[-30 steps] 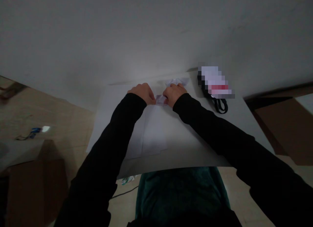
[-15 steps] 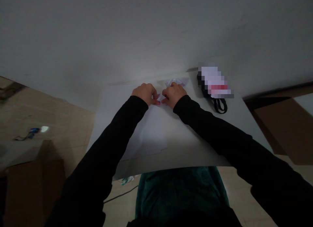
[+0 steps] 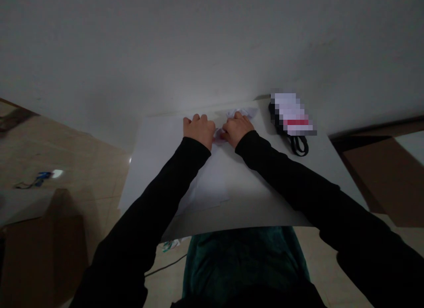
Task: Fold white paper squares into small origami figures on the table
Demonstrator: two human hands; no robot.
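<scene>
A small folded piece of white paper (image 3: 219,134) lies on the white table (image 3: 155,135) between my two hands. My left hand (image 3: 198,130) rests knuckles up with its fingers curled down onto the paper's left side. My right hand (image 3: 237,129) is closed on the paper's right side, thumb and fingers pinching it. Most of the paper is hidden under the hands. Beyond my right hand lies another crumpled or folded white paper (image 3: 244,112). Flat white sheets (image 3: 212,184) lie on the table under my forearms.
A blurred white and red item with black straps (image 3: 293,122) lies at the table's back right, near the wall. Brown cardboard (image 3: 380,171) stands to the right, a brown box (image 3: 43,246) at the lower left. A small blue object (image 3: 41,179) lies on the tiled floor.
My left hand has turned from a sideways pinch to knuckles up, pressing down on the paper. Both hands have shifted slightly to the right. The paper shows less between them.
</scene>
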